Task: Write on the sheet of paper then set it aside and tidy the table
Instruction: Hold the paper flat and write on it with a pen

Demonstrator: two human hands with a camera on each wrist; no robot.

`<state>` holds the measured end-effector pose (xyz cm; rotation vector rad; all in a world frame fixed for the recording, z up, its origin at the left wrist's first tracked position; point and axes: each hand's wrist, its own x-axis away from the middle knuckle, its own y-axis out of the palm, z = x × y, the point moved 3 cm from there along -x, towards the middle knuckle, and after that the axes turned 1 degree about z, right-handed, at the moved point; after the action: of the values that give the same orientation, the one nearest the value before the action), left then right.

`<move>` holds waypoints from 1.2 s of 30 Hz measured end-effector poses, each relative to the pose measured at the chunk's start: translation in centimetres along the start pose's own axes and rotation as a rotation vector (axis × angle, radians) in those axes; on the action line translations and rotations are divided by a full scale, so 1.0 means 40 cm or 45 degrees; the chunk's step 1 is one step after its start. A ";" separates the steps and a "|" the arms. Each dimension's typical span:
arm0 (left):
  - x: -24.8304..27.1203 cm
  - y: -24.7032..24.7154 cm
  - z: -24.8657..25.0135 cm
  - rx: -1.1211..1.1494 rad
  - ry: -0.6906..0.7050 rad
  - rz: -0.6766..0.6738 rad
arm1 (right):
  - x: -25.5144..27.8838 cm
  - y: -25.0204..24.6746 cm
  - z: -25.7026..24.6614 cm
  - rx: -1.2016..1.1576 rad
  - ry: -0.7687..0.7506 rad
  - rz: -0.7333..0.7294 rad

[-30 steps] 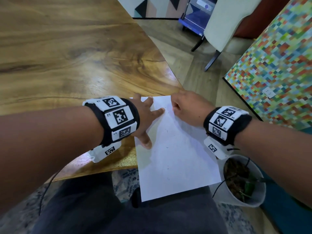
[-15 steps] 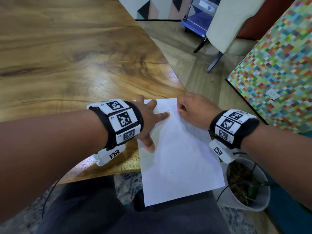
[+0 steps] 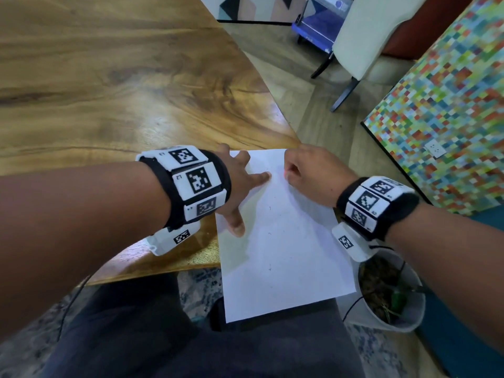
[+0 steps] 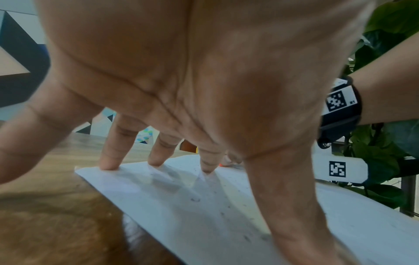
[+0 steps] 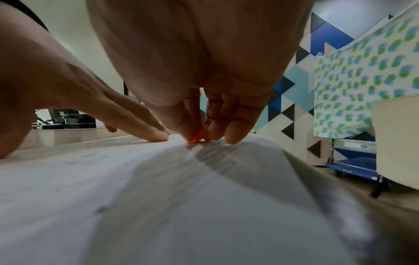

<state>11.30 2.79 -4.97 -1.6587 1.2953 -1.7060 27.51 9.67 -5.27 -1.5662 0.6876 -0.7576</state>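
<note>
A white sheet of paper [image 3: 283, 236] lies over the near right corner of the wooden table [image 3: 109, 91], its lower part hanging past the edge. My left hand [image 3: 242, 184] presses the sheet's left side with spread, straight fingers [image 4: 108, 161]. At the top of the sheet, my right hand [image 3: 308, 173] pinches a small orange writing tip [image 5: 197, 138] with curled fingers, its point touching the paper [image 5: 158, 197]. Most of the orange thing is hidden inside the hand. Faint marks dot the sheet.
A white pot with a plant [image 3: 390, 293] stands on the floor right of the table corner, below my right wrist. A multicoloured mosaic panel [image 3: 450, 110] and a white chair [image 3: 362, 36] are further right. My lap lies under the sheet's lower edge.
My right hand with the orange tip has shifted slightly on the top of the sheet. The left hand stays pressed in the same spot.
</note>
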 end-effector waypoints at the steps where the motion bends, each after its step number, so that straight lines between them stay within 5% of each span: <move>1: 0.000 0.000 0.000 0.003 0.000 0.000 | 0.001 -0.001 -0.003 0.003 0.001 0.008; 7: 0.002 0.003 -0.003 0.026 -0.006 -0.003 | 0.079 0.015 -0.074 -0.047 -0.241 -0.151; 15: 0.002 0.012 -0.011 0.043 0.013 0.020 | -0.037 -0.015 -0.003 -0.059 0.065 0.036; 24: 0.002 0.019 -0.013 0.090 0.013 0.030 | 0.083 0.020 -0.074 -0.080 -0.198 -0.169; 36: -0.003 0.002 0.000 0.042 -0.006 -0.060 | -0.018 -0.019 0.023 -0.053 0.044 -0.038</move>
<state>11.31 2.86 -5.12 -1.6857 1.2284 -1.7403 27.80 10.87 -4.64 -1.6073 0.7109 -0.7985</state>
